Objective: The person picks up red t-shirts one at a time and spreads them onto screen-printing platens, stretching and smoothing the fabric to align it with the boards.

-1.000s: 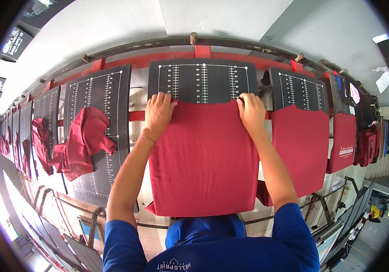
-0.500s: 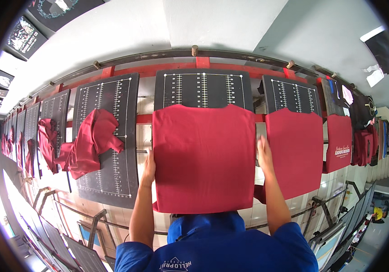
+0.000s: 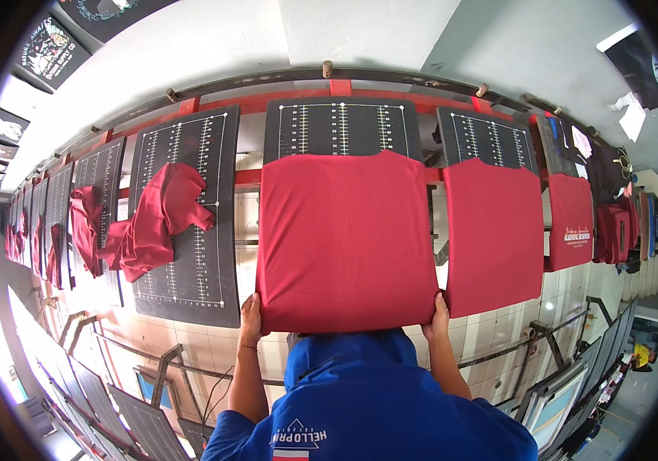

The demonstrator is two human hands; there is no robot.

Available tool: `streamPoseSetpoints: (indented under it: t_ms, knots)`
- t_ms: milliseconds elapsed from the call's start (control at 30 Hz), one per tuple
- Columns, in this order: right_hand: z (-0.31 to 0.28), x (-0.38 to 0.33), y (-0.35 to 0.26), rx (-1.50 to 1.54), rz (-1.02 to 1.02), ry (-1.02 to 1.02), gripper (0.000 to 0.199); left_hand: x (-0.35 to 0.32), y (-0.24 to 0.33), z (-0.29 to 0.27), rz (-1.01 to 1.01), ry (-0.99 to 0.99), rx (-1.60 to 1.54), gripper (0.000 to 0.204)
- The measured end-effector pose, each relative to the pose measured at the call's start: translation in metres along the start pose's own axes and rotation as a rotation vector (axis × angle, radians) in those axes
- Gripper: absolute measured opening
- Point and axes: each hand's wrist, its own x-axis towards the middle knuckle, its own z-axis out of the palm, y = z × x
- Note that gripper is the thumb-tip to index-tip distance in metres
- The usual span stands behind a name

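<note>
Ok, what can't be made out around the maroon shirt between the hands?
Head view:
Middle board: lower part covered by the maroon shirt.
Left hand and right hand: some fingers hidden at the shirt's edges, so grip is unclear.
Dark printed panel, upper left: cut off by the picture's top edge.
Distant person in yellow: too small to tell what they do.

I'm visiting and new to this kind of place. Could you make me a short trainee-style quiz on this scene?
1. Where are the left hand and right hand on the middle red garment?
A) upper corners
B) lower corners
C) centre

2. True or false: the garment on the next board to the left is spread smooth.

3. What colour is the lettering on the printed garment at the right?

Key: 1. B. 2. False; the left-hand garment is crumpled. 3. White.
</note>
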Motion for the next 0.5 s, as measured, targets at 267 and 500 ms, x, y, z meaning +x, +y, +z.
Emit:
streamPoseSetpoints:
  t_ms: [267,500]
  knots:
    - [-0.027,0.013,0.013,-0.26,0.11,-0.046,0.047,0.016,-0.008,0.003,-0.052,0.001,0.061,0.052]
    - [0.096,0.098,-0.047,-0.44,0.28,-0.083,0.077,0.119,0.042,0.033,-0.121,-0.327,-0.13,0.087]
